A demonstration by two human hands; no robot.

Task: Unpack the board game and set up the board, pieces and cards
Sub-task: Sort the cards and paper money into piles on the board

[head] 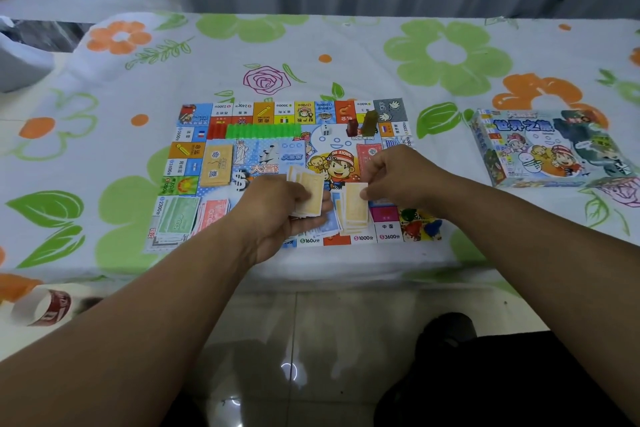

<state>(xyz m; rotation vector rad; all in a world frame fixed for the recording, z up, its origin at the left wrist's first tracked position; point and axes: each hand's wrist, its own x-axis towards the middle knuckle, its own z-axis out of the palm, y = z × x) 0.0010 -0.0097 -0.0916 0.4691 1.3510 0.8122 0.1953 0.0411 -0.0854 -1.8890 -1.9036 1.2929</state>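
Note:
The colourful game board (pixel 221 114) lies flat on the flowered table cover. My left hand (pixel 277 215) grips a stack of yellow cards (pixel 310 191) above the board's near edge. My right hand (pixel 398 177) pinches the top corner of a single yellow card (pixel 356 204) over a small pile on the board. A row of green houses (pixel 263 131) and red pieces (pixel 216 130) lines the far side. A white die (pixel 325 130) and two pawns (pixel 362 123) stand near the far right. Paper money piles (pixel 178 222) lie at the near left, and a yellow card deck (pixel 216 165) sits on the left.
The game box (pixel 550 149) lies to the right of the board on the cover. A roll with red print (pixel 45 307) sits at the table's near left corner. Tiled floor shows below the table edge, and a grey curtain hangs behind.

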